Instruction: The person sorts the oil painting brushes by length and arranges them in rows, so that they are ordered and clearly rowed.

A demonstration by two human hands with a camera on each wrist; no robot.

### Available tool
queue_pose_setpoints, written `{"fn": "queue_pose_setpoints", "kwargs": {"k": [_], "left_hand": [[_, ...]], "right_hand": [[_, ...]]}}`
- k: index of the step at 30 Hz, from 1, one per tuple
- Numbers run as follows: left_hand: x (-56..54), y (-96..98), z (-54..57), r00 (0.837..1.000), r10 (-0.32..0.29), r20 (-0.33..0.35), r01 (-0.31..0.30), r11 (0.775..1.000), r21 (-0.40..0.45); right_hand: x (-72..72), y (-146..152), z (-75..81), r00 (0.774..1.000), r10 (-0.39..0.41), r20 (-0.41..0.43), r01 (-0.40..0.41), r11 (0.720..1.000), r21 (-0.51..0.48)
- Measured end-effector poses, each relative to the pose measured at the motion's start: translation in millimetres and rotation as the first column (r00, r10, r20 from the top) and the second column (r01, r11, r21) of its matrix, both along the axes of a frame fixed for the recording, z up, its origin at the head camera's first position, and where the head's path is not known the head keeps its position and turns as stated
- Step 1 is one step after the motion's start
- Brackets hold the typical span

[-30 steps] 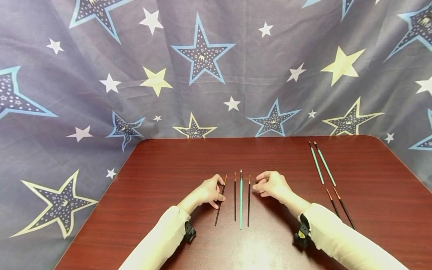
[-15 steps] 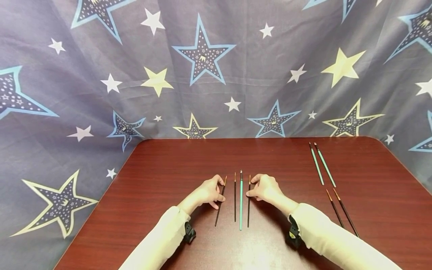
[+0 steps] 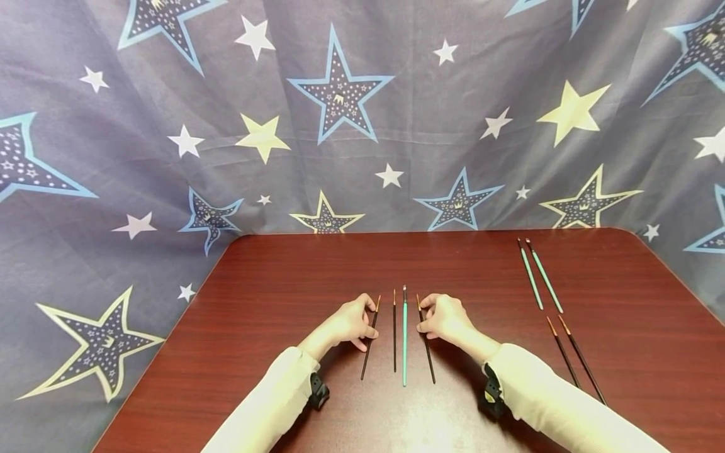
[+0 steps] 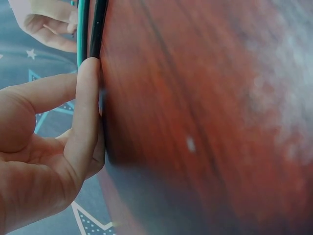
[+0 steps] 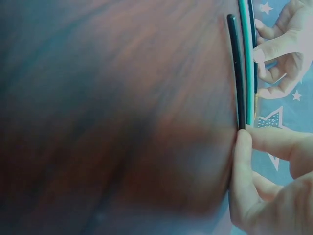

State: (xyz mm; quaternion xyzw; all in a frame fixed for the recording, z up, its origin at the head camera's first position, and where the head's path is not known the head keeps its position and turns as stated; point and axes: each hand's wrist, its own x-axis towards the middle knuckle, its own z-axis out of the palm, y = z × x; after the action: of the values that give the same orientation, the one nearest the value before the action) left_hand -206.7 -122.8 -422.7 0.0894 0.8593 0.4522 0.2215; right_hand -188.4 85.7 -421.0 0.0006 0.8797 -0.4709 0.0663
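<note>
My left hand [image 3: 352,321] pinches a thin black paintbrush [image 3: 367,358], bristles pointing away from me. Opposite it, the right hand [image 3: 447,319] pinches another black paintbrush [image 3: 429,362], whose handle end slants out to the right. Between the two hands lie a black paintbrush [image 3: 394,340] and a longer teal paintbrush [image 3: 404,346], side by side and untouched. In the right wrist view, thumb and finger meet on the black handle [image 5: 236,63]. The left wrist view shows the left fingers [image 4: 88,107] near the tabletop, hiding most of their own brush.
Two teal paintbrushes [image 3: 545,280] lie at the back right of the red-brown table [image 3: 255,283]. Nearer me on that side are two black paintbrushes [image 3: 583,362], their lower ends by the right sleeve [image 3: 566,402]. A grey star-patterned cloth [image 3: 362,170] hangs behind the table.
My right hand has moved left to the rightmost black paintbrush and taken hold of it. That brush's handle end has since swung right. The left hand has stayed still.
</note>
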Motion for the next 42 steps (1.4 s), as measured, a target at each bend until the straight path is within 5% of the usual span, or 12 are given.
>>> {"fn": "queue_pose_setpoints", "kwargs": {"k": [16,26,42], "left_hand": [[-0.7,-0.2,-2.4,1.0,0.0,0.003,0.0,1.0,-0.001],[0.4,-0.1,-1.8,1.0,0.006,0.008,-0.006,1.0,0.006],[-0.4,0.1,0.0,1.0,0.009,-0.004,-0.009,1.0,0.013]], "right_hand": [[-1.9,6.5,3.3,0.996,0.003,0.085,0.005,0.996,-0.09],[1.6,20.5,4.3,0.997,0.043,0.065,-0.037,0.994,-0.099],[22.9,66.3,8.9,1.0,0.002,0.021,0.0,0.998,-0.06]]}}
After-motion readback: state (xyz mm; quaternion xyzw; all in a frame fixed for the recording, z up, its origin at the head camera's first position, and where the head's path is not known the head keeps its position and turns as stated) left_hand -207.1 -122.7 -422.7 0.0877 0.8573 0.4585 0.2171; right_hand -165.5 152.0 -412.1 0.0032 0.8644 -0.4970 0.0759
